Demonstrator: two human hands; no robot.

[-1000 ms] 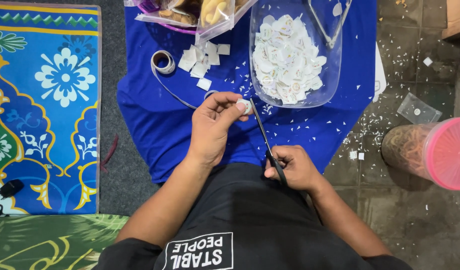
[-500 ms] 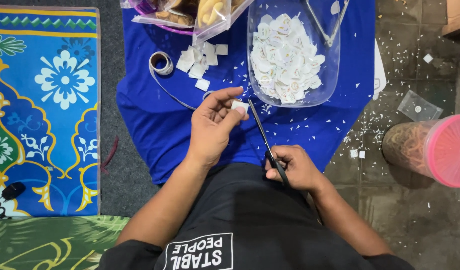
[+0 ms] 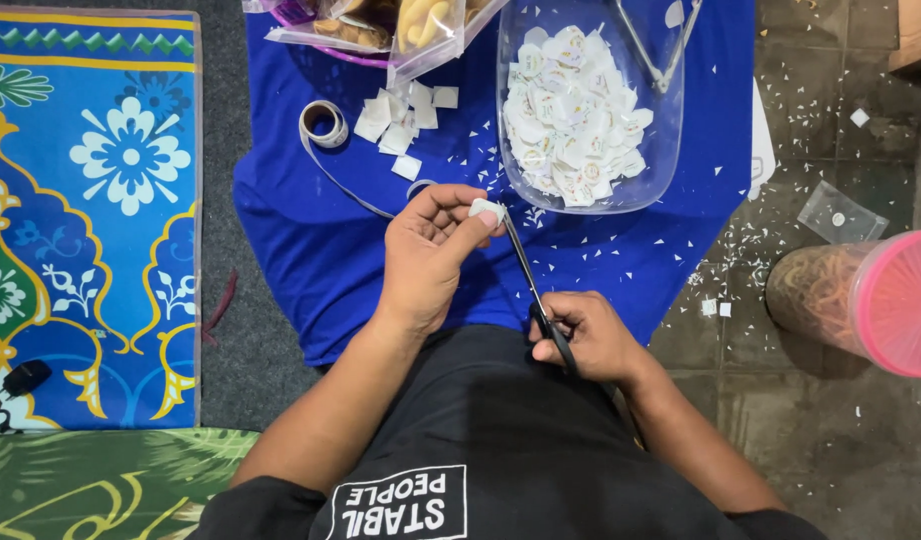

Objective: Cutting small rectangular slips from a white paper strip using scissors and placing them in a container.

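Observation:
My left hand [image 3: 431, 255] pinches a small white paper piece [image 3: 486, 209] between thumb and fingers, over a blue cloth [image 3: 311, 250]. My right hand [image 3: 586, 335] grips the black handles of a pair of scissors [image 3: 529, 272], whose blades point up to the paper piece and touch its edge. Just beyond stands a clear plastic tub [image 3: 671, 150] heaped with cut white paper pieces [image 3: 571, 115]. A few square white pieces [image 3: 401, 120] lie loose on the cloth to the left of the tub.
A roll of tape [image 3: 324, 122] with a trailing strip lies on the cloth. Clear bags of snacks [image 3: 401, 25] sit at the top. A pink-lidded jar [image 3: 861, 300] lies on the tiled floor at right, among paper scraps. A patterned blue mat [image 3: 81, 200] is at left.
My left hand has turned the paper piece slightly between its fingers; the scissors stay at its edge. My right hand has barely shifted.

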